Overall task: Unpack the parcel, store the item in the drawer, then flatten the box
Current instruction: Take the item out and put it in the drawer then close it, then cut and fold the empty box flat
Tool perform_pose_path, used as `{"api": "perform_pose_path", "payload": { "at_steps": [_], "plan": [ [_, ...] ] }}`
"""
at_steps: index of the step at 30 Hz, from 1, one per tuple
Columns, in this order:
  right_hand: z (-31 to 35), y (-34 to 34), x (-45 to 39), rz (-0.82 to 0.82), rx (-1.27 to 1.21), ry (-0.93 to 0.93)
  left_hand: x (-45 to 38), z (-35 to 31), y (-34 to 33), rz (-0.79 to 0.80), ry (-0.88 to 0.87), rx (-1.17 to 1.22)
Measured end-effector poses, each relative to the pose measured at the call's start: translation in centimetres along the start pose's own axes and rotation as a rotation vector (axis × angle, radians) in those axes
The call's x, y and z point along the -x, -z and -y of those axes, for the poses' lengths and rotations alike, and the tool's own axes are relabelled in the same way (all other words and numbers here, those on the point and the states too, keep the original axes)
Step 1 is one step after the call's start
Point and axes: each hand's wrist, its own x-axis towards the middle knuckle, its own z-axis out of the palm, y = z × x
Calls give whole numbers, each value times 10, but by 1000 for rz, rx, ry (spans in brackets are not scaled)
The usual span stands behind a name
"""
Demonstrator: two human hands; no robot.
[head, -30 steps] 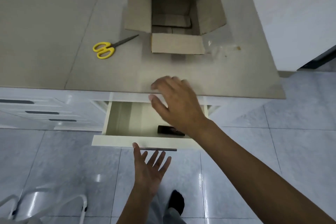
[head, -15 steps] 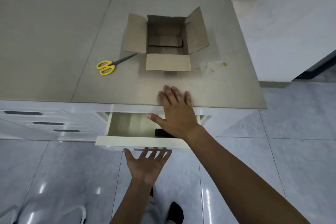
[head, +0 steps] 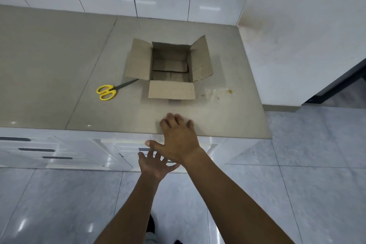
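Observation:
An open, empty cardboard box (head: 170, 69) stands on the grey countertop (head: 79, 77) with its flaps spread outward. Below the counter's front edge the white drawer (head: 126, 147) is pushed in, its inside hidden. My left hand (head: 156, 164) presses flat against the drawer front, fingers spread and empty. My right hand (head: 178, 140) hovers open over the counter's front edge, just short of the box, holding nothing. The stored item is out of sight.
Yellow-handled scissors (head: 111, 90) lie on the counter left of the box. A crumpled bit of clear tape (head: 215, 93) lies to its right. More drawers (head: 37, 149) sit at the left. A white wall panel (head: 297, 45) borders the right; tiled floor lies below.
The drawer, open with a dark item inside, has been pushed shut by my left hand. My right hand moved forward over the counter edge. The view tilted up.

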Motion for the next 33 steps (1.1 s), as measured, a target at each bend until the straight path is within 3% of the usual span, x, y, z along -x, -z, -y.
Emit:
{"api": "perform_pose_path", "payload": {
  "at_steps": [3,6,9,13,18,22,24,26,29,31,33],
  "plan": [
    [-2,1,1,-11,-15,3,-4,-8,-10,-58,-39,-107],
    [-3,3,2,-50,-38,21,-13,-18,-11,-73,122,-34],
    [-5,1,2,-57,-45,21,-21,-28,-6,-126,150,-213],
    [-5,0,4,-21,-79,-3,-6,-53,16,-66,230,-324],
    [-3,7,1,90,-166,-83,22,-124,8,-62,389,-953],
    [-2,15,-2,135,-202,-108,64,-192,-29,119,493,-1503],
    [-4,21,-3,147,-264,-101,84,-218,-64,220,392,-1546],
    [-8,34,-6,176,-403,-135,89,-240,-105,198,107,-1439],
    [-30,66,-16,44,-991,-490,73,-259,-162,92,-310,-1298],
    [-59,83,-26,-50,-1262,-744,61,-257,-190,73,-348,-1261],
    [-91,98,-40,-104,-1330,-845,46,-247,-210,58,-319,-1297]
  ]
}}
